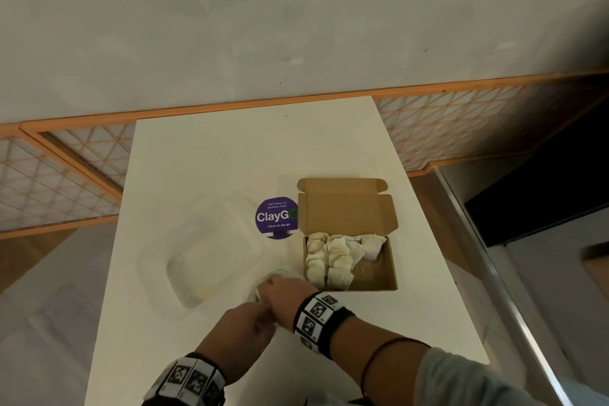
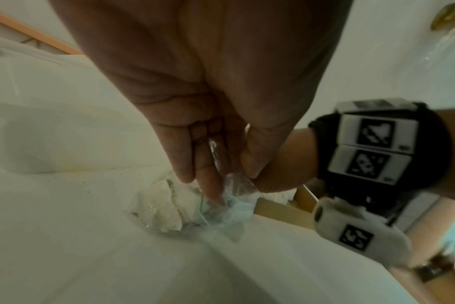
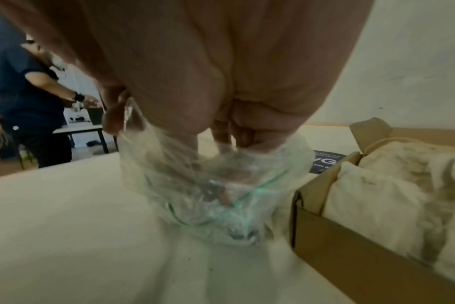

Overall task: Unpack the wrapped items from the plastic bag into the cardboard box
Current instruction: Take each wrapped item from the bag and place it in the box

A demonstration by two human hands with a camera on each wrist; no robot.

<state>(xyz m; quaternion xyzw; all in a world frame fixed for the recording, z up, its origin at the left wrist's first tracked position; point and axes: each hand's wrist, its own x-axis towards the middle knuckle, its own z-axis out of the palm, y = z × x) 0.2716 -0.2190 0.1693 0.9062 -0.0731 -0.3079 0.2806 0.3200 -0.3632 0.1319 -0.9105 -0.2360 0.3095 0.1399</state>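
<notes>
— What lay on my table [image 1: 211,155] apart from the job?
— A round purple sticker [image 1: 276,217] reading "ClayGo", and left of it a clear plastic container [image 1: 201,250], open.
— Anything beyond?
— An orange-framed lattice panel [image 1: 66,171] behind the table, and a person in dark blue [image 3: 21,86] at another table.

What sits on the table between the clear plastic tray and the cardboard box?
In the head view, the purple ClayGo sticker lies between the clear plastic tray and the cardboard box, farther back. Nearer, the crumpled plastic bag lies there, under both hands.
</notes>
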